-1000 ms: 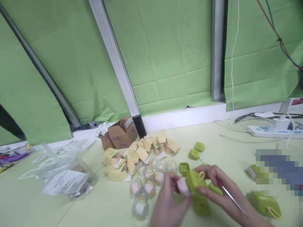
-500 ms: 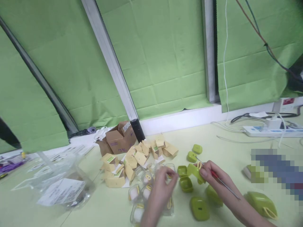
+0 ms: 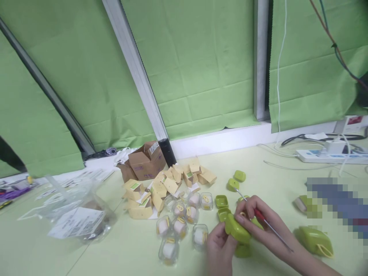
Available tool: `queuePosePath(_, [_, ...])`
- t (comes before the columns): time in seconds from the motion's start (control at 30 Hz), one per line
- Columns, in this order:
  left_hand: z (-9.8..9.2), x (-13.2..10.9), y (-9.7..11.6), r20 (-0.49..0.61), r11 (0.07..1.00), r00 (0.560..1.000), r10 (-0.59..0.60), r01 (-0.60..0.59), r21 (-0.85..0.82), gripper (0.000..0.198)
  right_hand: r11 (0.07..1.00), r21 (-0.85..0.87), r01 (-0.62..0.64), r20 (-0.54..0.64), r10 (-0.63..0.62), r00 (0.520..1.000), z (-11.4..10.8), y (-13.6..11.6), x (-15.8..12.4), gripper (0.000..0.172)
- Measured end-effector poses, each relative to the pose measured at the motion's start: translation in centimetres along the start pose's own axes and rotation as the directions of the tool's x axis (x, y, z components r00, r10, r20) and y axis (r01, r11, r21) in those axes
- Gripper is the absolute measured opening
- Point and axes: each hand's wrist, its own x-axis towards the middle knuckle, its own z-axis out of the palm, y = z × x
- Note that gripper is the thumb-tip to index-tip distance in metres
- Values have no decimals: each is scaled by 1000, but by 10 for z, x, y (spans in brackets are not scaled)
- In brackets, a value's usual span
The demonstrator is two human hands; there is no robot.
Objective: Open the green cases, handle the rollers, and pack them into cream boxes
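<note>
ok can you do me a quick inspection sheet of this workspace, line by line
Surface: pale green table, seam line visible at left
Work pieces: green case between both hands; loose green pieces nearby; transparent containers with yellow loops and pale contents
Clutter: pile of small tan boxes, brown carton, labelled plastic bag; far right partly pixelated, unreadable
Left hand: holding the green case
Right hand: on the green case, also holding a red-handled tool
Cables: white power strip with cables around it; white cord hanging behind
Surroundings: green cloth, metal posts; other people: nothing seen
</note>
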Motion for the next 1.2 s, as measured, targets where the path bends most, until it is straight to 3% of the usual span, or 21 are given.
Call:
queuePosePath(0.23, [2, -3, 3, -91, 978, 974, -209, 208, -19, 48, 999, -14, -41, -9, 41, 999, 7, 6, -3, 41])
queuePosePath(0.37, [2, -5, 6, -119, 970, 963, -243, 245, -5, 52, 995, -88, -49, 57, 54, 997, 5, 6, 1, 41])
queuePosePath(0.5, [-1, -6, 6, -155, 977, 965, -210, 214, 4, 53, 996, -76, -47, 141, 57, 988, 2, 5, 3, 33])
queuePosePath(0.6, [-5, -5, 3, -150, 990, 981, -123, 132, 52, 42, 997, -32, -73, 207, 78, 975, 2, 3, 1, 33])
queuePosePath(0.73, [-9, 4, 15, -42, 963, 999, 9, 2, 268, 26, 995, 21, -101, 218, 94, 972, -6, 1, 6, 39])
queuePosePath(0.8, [-13, 16, 33, 32, 837, 998, 45, -55, 545, 15, 996, -58, -61, 134, 69, 989, -19, 2, 14, 37])
queuePosePath(0.83, [-16, 26, 45, 69, 706, 995, 67, -96, 702, 10, 985, -167, -34, 99, 51, 994, -29, 3, 19, 35])
queuePosePath(0.87, [-21, 36, 57, 59, 478, 992, 108, -104, 872, 10, 946, -325, -7, 84, 36, 996, -39, 5, 25, 31])
queuePosePath(0.9, [-26, 48, 68, 37, 179, 991, 128, -60, 982, 15, 867, -498, 22, 92, 28, 995, -50, 8, 29, 27])
queuePosePath(0.93, [-32, 60, 77, 16, 75, 991, 135, -26, 997, 18, 750, -659, 54, 122, 35, 992, -59, 11, 33, 23])
queuePosePath(0.97, [-38, 72, 85, 10, 14, 992, 127, -12, 1000, 18, 630, -772, 83, 156, 61, 986, -68, 16, 37, 21])
queuePosePath(1.03, [-49, 91, 93, -6, -79, 994, 105, 15, 997, 21, 517, -850, 97, 169, 94, 981, -81, 26, 39, 23])
queuePosePath(1.2, [-68, 103, 88, -20, -177, 998, 53, 29, 984, 31, 507, -860, 50, 149, 157, 976, -109, 43, 32, 14])
